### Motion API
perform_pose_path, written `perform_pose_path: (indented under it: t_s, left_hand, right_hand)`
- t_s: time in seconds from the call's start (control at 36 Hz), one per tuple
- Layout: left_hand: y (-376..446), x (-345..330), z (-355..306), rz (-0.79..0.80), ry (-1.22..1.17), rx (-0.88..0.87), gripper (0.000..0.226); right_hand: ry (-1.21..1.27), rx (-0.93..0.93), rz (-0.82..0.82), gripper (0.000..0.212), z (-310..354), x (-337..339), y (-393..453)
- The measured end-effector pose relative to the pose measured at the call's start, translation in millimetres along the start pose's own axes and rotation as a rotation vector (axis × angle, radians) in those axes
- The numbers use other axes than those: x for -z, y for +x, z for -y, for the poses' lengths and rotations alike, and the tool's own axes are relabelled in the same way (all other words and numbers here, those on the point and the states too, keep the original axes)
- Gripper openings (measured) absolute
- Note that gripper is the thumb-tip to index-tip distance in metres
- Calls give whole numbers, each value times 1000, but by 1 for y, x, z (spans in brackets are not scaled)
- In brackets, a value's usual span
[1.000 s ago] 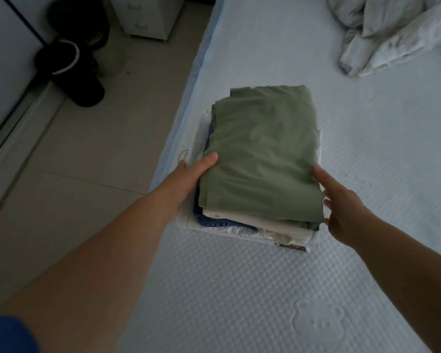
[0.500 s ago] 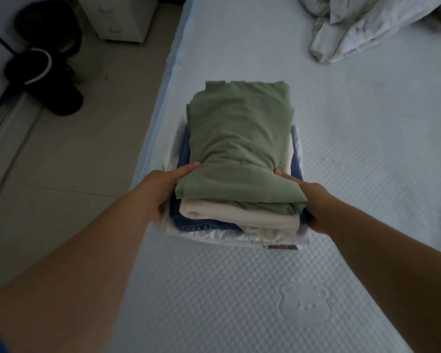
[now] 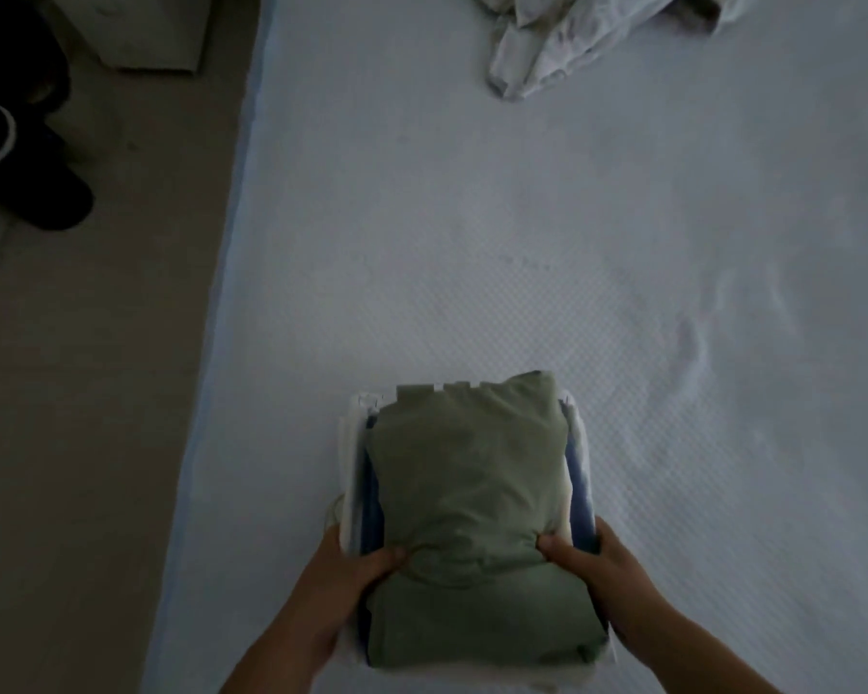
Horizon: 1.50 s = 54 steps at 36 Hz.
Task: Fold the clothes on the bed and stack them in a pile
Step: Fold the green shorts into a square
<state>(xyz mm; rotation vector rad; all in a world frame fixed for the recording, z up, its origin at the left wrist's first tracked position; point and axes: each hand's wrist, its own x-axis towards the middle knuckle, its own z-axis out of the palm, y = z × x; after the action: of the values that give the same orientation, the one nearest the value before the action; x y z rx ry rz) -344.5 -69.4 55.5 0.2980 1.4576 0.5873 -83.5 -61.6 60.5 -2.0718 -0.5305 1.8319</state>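
Note:
A pile of folded clothes is held over the near left part of the bed. A folded green garment lies on top, with blue and white layers showing at its sides. My left hand grips the pile's left side, thumb pressed onto the green fabric. My right hand grips the right side the same way, thumb on top. The fingers of both hands are hidden under the pile.
A crumpled white duvet lies at the far end of the bed. Left of the bed is bare floor with dark slippers and a white cabinet.
Both hands went from touching the pile's sides to gripping it, thumbs on top. The pile now sits closer to me and lower in view, apparently lifted toward me.

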Motion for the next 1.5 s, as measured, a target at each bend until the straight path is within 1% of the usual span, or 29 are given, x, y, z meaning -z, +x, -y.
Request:
perform_pose_path:
  t_s: [0.06, 0.14, 0.22, 0.31, 0.33, 0.42, 0.44, 0.47, 0.53, 0.61, 0.67, 0.72, 0.78, 0.86, 0.94, 0.97, 1.06, 1.08, 1.11, 1.17, 1.19, 1.28, 1.36, 1.39, 1.44, 1.5]
  left_hand:
    - [-13, -14, 3, -24, 16, -17, 103]
    - [-42, -39, 1, -37, 44, -76, 108]
    - [-74, -66, -6, -66, 133, -116, 115]
    - [-111, -94, -21, -47, 263, -159, 120]
    - [-123, -104, -27, -37, 302, -172, 120]
    - [-158, -132, -45, 39, 360, -188, 135]
    - [-169, -141, -51, 69, 374, -197, 135]
    - [-179, -151, -57, 102, 389, -209, 128]
    - [-200, -173, -68, 173, 423, -250, 106]
    - [-225, -206, -76, 282, 481, -291, 81]
    - [-245, -231, -77, 348, 529, -279, 69]
    - [-264, -255, -73, 413, 595, -283, 72]
    - [-281, -280, -65, 458, 656, -289, 71]
    - [-303, -321, -45, 525, 712, -311, 60]
    - [-319, -365, -21, 587, 791, -296, 55]
    - [-325, -382, -12, 613, 820, -285, 59]
    - [-340, -435, 17, 670, 893, -274, 91]
    - [-344, -453, 29, 678, 912, -269, 90]
    - [-348, -472, 41, 692, 925, -270, 76]
    - [-357, -509, 66, 711, 928, -297, 37]
    - [-361, -529, 78, 715, 933, -298, 30]
    - [-376, -581, 107, 742, 933, -287, 34]
    - [-385, -630, 128, 748, 931, -271, 47]
    - [-387, -644, 133, 757, 938, -279, 48]
    - [-387, -673, 139, 769, 944, -313, 42]
    - [-384, -703, 141, 765, 945, -348, 33]
  right_hand:
    - [5, 29, -14, 38, -3, 15, -11]
    - [-1, 53, -2, 35, -3, 42, -35]
    - [-5, 74, -7, 47, 2, 73, -71]
    - [-6, 103, -39, 62, 10, 105, -116]
    - [0, 114, -58, 64, 12, 116, -132]
    - [53, 176, -145, 75, 12, 146, -179]
    - [81, 195, -180, 78, 10, 154, -193]
    - [115, 214, -212, 79, 7, 162, -208]
    - [198, 248, -268, 78, 0, 175, -238]
    - [342, 285, -362, 87, -18, 194, -277]
    - [433, 279, -418, 76, -34, 208, -303]
    - [520, 284, -457, 58, -51, 224, -327]
    - [579, 299, -505, 46, -69, 241, -349]
    - [650, 300, -583, 33, -98, 270, -376]
    - [673, 286, -627, 32, -128, 305, -398]
    - [686, 280, -645, 31, -140, 318, -403]
    - [728, 260, -698, 31, -175, 360, -418]
    - [734, 253, -713, 32, -186, 375, -422]
    - [742, 255, -724, 32, -198, 391, -426]
    - [752, 264, -745, 28, -220, 426, -437]
    - [749, 265, -755, 26, -228, 444, -442]
    - [760, 273, -760, 25, -253, 496, -455]
    - [801, 306, -740, 22, -270, 547, -461]
    - [804, 310, -740, 22, -274, 562, -460]
    - [804, 315, -737, 25, -277, 591, -455]
    - [785, 307, -720, 36, -275, 619, -449]
